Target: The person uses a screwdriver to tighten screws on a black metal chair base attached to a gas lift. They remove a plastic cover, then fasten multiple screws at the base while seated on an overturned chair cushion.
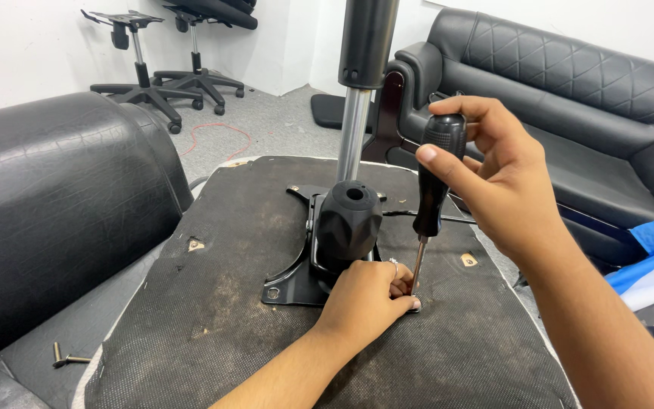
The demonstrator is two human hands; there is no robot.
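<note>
- A grey-carpeted room with white walls; a black quilted sofa (569, 98) stands at two o'clock and two chair bases (160, 76) at eleven o'clock.
- An upturned chair seat (266, 318) fills the middle, its black mesh underside up, with a black metal mechanism plate (297, 280) and gas cylinder (357, 113) on it.
- The right hand (493, 174) wraps its fingers tight around the black screwdriver (433, 189), held upright.
- The left hand (369, 295) pinches closed around the tip at the plate's four o'clock corner.
- Loose bolts (66, 357) lie at eight o'clock.

White walls (17, 45), grey carpet (266, 121), black quilted sofa (569, 98), chair bases (149, 83).
</note>
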